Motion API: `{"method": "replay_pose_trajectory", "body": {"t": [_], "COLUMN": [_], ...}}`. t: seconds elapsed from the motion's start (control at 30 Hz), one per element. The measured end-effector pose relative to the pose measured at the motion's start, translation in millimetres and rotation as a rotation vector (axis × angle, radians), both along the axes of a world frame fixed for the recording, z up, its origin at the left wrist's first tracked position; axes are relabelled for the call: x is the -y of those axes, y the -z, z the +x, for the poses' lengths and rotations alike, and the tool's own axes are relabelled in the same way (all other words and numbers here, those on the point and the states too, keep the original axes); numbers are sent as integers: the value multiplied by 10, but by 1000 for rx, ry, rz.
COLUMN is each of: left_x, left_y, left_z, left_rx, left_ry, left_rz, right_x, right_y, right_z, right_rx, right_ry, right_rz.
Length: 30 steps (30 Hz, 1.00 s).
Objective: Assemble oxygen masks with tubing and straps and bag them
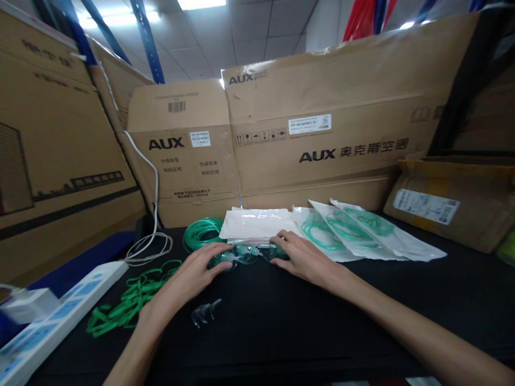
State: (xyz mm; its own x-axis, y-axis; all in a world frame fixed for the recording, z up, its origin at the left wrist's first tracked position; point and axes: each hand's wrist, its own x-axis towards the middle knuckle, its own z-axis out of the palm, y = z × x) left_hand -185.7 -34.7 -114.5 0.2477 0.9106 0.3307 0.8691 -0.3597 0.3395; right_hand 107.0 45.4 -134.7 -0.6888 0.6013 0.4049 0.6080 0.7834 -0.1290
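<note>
A clear green-tinted plastic mask (245,253) lies on the black table (306,321) in front of a white plastic bag (257,223). My left hand (197,271) rests on the mask's left end, its fingers curled over it. My right hand (300,257) is laid on the mask's right end, fingers bent over it. A coil of green tubing (200,231) lies just behind my left hand. Close by my left wrist lies a small clear plastic connector (204,313).
Sealed bags holding green tubing (354,231) are fanned out to the right. Green straps (129,301) lie at the left beside a white power strip (56,316) and a white cable (149,247). Large cardboard boxes (322,118) wall in the back and sides.
</note>
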Motion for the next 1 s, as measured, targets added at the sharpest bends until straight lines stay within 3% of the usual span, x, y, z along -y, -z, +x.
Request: {"method": "replay_pose_trajectory", "body": {"t": [0.33,0.47,0.7,1.0], "left_x": [-14,-26,-88,-74], "left_y": [68,112,150,170], "left_z": [17,-10,-33,-164], "left_rx": [51,97,86,118], "left_ry": [-12,-25,-7,-35], "left_rz": [35,-20,47,-21], "right_x": [100,62,-27,50], "right_y": [-31,45,192,124], "right_z": [-381,-387,-447,-467], "right_rx": [-154,-211,-294,-280], "right_ry": [-52,-122,-124,-84], "right_rz": [-88,-99,-89,17]}}
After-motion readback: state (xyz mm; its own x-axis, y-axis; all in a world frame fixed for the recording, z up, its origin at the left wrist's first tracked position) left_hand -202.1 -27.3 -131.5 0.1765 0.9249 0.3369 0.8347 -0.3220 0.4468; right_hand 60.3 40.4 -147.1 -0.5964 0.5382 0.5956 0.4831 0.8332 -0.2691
